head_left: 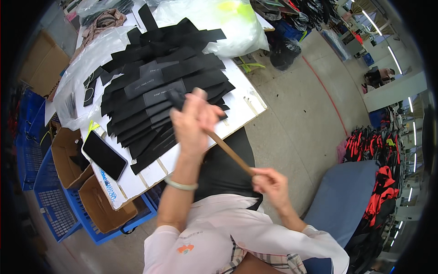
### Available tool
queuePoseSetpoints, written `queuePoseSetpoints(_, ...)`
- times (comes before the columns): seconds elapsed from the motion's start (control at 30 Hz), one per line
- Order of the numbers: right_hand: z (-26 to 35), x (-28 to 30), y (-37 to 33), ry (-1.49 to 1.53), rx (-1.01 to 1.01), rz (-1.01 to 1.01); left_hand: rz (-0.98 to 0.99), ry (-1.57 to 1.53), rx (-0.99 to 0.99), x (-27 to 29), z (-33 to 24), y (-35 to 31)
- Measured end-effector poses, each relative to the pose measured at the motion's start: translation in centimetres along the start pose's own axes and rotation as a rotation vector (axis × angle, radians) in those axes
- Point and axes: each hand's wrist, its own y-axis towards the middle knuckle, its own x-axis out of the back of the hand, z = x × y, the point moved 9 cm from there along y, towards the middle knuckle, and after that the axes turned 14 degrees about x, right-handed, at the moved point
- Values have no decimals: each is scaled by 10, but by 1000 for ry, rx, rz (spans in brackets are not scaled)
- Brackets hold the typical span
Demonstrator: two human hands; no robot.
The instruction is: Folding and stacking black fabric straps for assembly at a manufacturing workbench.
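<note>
A straight brown stick [232, 154] runs slantwise between my two hands, in front of the table edge. My left hand [194, 121] is blurred by motion and closed around its upper end. Past those fingers juts a small dark, smeared piece [175, 97]; whether it is fixed to the stick I cannot tell. The lower end is pinched in the fingers of my right hand [270, 183]. Under and beyond my left hand lies a large pile of black fabric bands [132, 107], overlapping in rows, some with a grey printed patch [164, 93].
A dark phone [105, 155] lies at the left corner of the white table [248, 98]. Clear plastic bags [214, 27] sit at the back. Cardboard boxes [107, 203] and blue crates [57, 210] stand below left. A grey-blue padded surface [340, 196] and red-black goods [365, 148] are at right.
</note>
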Motion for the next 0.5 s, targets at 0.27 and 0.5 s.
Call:
queuePoseSetpoints(0.27,18,-9,45,-12,-51,195,50,-74,97,0,-26,-15)
queuePoseSetpoints(0.5,-3,-63,43,552,-192,75,193,-111,-14,-21,-17,-17)
